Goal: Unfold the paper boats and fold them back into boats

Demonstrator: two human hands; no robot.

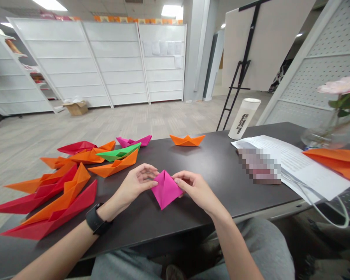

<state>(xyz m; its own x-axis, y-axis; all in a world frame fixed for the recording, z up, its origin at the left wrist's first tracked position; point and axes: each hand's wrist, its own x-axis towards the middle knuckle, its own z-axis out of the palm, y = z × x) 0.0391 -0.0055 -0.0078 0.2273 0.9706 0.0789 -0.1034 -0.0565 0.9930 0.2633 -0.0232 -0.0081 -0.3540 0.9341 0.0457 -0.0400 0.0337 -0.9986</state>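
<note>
Near the front edge of the dark surface [216, 167], a magenta paper [166, 190] folded into a diamond sits between two hands; whether its lower tip touches down I cannot tell. The left hand [134, 182] has a light pinching grip on one side corner, thumb in front, and the right hand [196, 188] pinches the opposite corner likewise. To the left, red boats [51, 223], orange boats [113, 169], a green boat [118, 153] and a magenta boat [144, 141] crowd together, all looking complete, as does a lone orange boat [187, 142] beyond the hands. By contrast, the magenta paper seems only part-shaped: creases are in, but the long pointed hull is lacking. Whether the orange piece [335, 161] far right is finished, I cannot tell.
</note>
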